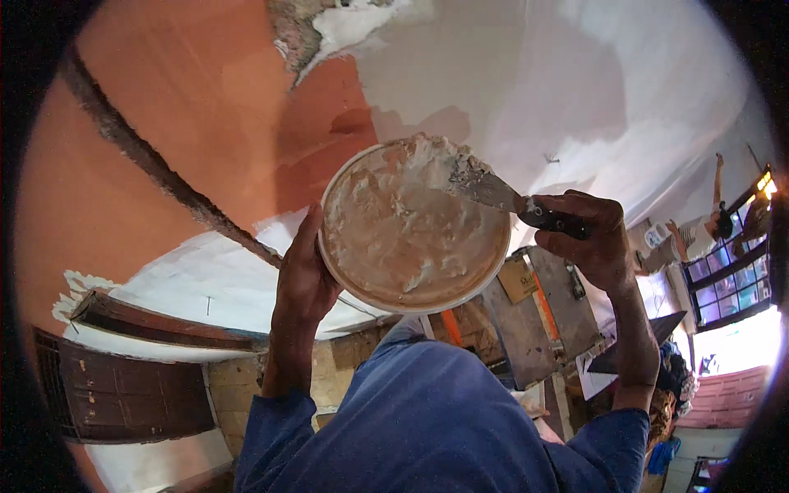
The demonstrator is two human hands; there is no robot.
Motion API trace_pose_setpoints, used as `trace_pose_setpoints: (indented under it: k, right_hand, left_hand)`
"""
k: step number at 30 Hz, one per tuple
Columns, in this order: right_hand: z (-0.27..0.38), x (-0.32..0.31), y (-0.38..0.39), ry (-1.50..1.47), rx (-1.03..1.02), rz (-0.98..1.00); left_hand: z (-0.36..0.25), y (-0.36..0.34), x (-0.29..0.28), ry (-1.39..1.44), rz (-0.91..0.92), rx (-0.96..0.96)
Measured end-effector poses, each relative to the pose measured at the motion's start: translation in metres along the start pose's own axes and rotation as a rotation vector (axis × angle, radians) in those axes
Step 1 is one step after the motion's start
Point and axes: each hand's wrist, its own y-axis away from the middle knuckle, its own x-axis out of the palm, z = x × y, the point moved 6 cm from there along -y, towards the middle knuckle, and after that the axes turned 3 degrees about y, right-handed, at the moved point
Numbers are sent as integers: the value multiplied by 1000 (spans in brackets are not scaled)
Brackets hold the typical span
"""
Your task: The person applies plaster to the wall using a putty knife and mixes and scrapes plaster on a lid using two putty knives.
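The tub (411, 309) hides most fingers of my left hand (302, 283), paste (411, 226) covers my knife (493, 194) at its tip, the bottom edge crops my shirt (444, 411), the far person (699, 235) is too small to read

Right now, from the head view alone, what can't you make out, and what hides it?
All in the head view:
White tub: bottom, hidden under pale filler.
Putty knife: blade tip, caked in filler.
Left hand: most fingers, behind the tub.
Another person: too small to tell what the raised hand touches.
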Motion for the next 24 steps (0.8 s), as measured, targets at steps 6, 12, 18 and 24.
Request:
trace_pose_setpoints:
  k: [6, 12, 18, 24]
  right_hand:
    - [40, -4, -22, 42, -187, -46]
    - [75, -18, -53, 111, -297, 9]
    - [95, -38, -97, 188, -349, -30]
    - [104, -49, -146, 202, -325, 147]
  left_hand:
    - [-27, 9, 13, -273, -328, 88]
    - [-55, 2, 32, -304, -252, 174]
    - [-72, -9, 37, -353, -244, 188]
    - [-76, -15, 45, -524, -105, 207]
